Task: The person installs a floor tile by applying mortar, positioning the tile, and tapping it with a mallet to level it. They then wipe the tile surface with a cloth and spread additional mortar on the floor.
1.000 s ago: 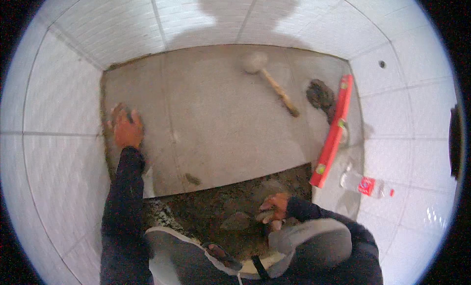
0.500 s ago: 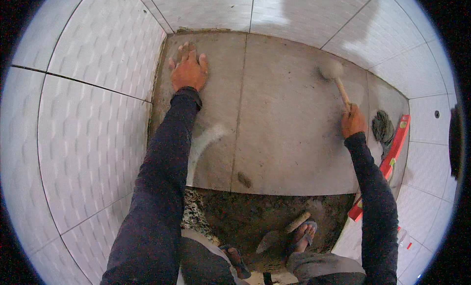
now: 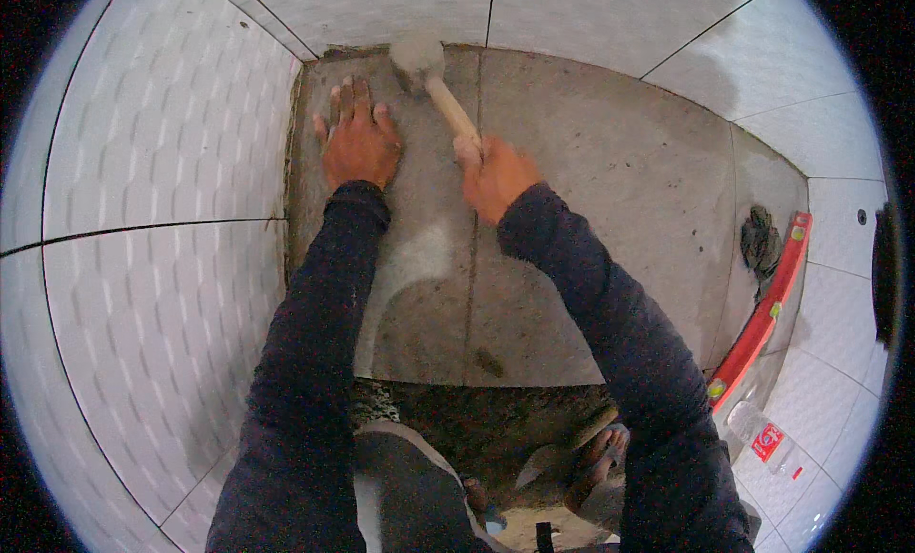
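Grey floor tiles [image 3: 572, 334] are laid up to the white textured walls. On the left tile, near the back corner, my left hand [image 3: 360, 143] lies flat with its fingers spread, close to the left wall [image 3: 162, 134]. Just to its right, my right hand [image 3: 500, 177] grips the wooden handle of a mallet [image 3: 416, 65] whose pale, dusty head is by the back edge, above the tile joint; whether it touches the tile I cannot tell.
A red spirit level [image 3: 748, 339] lies along the right side, beside a dark crumpled rag [image 3: 760, 243] and a clear plastic bottle [image 3: 772, 443]. Below the tiles are dark, rough ground [image 3: 438, 401], a partly hidden trowel [image 3: 543, 462] and my sandalled feet [image 3: 600, 448].
My right hand rose from by my feet to the mallet on the right, then carried it leftward to beside my left hand. My left hand moved up toward the back corner.
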The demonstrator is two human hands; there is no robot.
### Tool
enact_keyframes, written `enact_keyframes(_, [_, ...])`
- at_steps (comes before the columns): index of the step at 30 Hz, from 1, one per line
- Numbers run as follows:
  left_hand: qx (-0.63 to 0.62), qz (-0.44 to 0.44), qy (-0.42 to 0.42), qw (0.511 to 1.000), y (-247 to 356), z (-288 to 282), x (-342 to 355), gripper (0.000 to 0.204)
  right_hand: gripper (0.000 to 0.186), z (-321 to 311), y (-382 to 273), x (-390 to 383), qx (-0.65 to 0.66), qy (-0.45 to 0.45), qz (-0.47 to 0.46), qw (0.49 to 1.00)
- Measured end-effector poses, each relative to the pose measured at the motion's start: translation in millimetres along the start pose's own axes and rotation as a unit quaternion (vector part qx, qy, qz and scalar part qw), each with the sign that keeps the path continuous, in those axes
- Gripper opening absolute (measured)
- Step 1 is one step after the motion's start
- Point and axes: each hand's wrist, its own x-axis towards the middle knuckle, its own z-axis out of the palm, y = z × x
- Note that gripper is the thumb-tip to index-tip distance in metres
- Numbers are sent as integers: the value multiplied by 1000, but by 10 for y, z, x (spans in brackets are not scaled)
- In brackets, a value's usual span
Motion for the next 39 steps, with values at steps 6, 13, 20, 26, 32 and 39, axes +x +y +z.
enact_keyframes(6, [-4, -14, -3, 1000, 42, -39, -23, 53, 44, 63, 60, 19, -60, 4, -4, 998])
enact_keyframes(13, [5, 14, 12, 1000, 40, -54, -23, 55, 42, 64, 149, 81, -7, 21, -11, 1000])
enact_keyframes(20, [1, 2, 4, 1000, 32, -39, -11, 53, 42, 90, 63, 119, -59, 64, -34, 996])
enact_keyframes(26, [13, -32, -78, 996, 75, -107, -2, 56, 45, 158, 43, 221, -73, 47, -36, 996])
enact_keyframes(32, [7, -26, -63, 998, 42, -69, 1, 56, 48, 126, -62, 244, -80, 21, -16, 996])
enact_keyframes(39, [-11, -6, -3, 1000, 17, 10, -27, 57, 49, 140, 4, 280, -83, 18, -3, 996])
